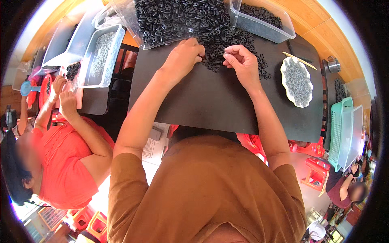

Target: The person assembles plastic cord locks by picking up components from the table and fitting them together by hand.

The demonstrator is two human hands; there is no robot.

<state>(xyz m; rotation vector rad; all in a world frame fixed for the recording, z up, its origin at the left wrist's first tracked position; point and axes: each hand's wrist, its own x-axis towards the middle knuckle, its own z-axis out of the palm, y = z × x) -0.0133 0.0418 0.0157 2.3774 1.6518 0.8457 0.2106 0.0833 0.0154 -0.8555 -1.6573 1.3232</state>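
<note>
Small black plastic pieces with two holes (214,44) spill in a heap onto the dark table (202,101). At the heap's left edge is my left hand (184,58), its fingers curled with thumb and forefinger together. My right hand (243,65) sits just right of the heap's near part, thumb and fingertips pinched. What either hand holds, if anything, is too small or hidden to make out. Behind my left hand a clear plastic bin (129,20) full of the same black pieces lies with its mouth toward the heap.
A second clear bin (262,30) of black pieces stands at back right. On the right is a white scalloped dish (283,75) of small grey pieces, with wooden chopsticks (302,60) beside it. A co-worker in red (73,158) works at the left table near another bin (116,56).
</note>
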